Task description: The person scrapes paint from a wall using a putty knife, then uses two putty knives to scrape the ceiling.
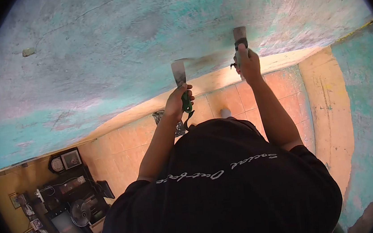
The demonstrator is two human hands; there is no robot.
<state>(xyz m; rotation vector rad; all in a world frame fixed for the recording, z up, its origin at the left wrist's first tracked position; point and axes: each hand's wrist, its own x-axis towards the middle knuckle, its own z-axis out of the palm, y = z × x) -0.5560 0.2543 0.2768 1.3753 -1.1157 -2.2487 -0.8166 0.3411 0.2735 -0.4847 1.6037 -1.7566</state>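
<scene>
My left hand (177, 103) is wrapped round the green handle of a putty knife (178, 72). Its wide grey blade points up at the wall, and a dark strap hangs below the handle. Further right and higher, my right hand (249, 65) grips a second putty knife (240, 34), thumb laid along its dark handle. That blade lies close against the wall (143, 40), a rough surface of patchy turquoise and grey paint. A faint shadow runs over the wall between the two blades.
Orange floor tiles (267, 93) lie below the wall, with a dark plastic bag (179, 128) near my left forearm. A turquoise side wall (369, 99) meets it at right. Lower left stands a dark cabinet (92, 190) with a fan (80, 213) and picture frames.
</scene>
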